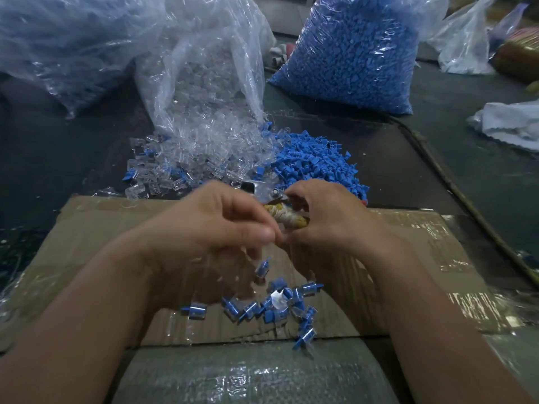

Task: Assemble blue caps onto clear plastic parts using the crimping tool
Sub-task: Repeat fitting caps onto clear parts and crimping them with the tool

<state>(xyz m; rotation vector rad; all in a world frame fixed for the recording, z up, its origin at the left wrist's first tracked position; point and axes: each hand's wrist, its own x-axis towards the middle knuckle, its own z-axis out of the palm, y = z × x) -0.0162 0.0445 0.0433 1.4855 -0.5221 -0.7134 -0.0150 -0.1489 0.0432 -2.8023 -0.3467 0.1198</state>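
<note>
— Over the cardboard [116,223], both hands sit close together. The right hand [329,217] curls round the crimping tool [284,209] by its wrapped handle. The left hand [215,225] has its fingers bent right beside the tool, and I cannot tell whether it pinches a piece.

— Where's the stock?

— Loose clear plastic parts [186,161] spill from their bag [204,68] just beyond the cardboard, with blue caps [315,161] heaped against them on the right. Finished pieces [274,306] lie scattered on the cardboard between the forearms.

— How will they handle?

— Light, hard and slick, I'd judge, and small enough to skitter away. Best pinched by the flat sides of the clear body, leaving the cap end free for the tool. The thin clear walls might crack if squeezed too hard.

— And the room?

— Dark surface [58,158], dim light. A full bag of caps [350,53] stands behind, another large bag [58,39] sits far left, and a crumpled pale cloth [510,121] lies at the right.
</note>
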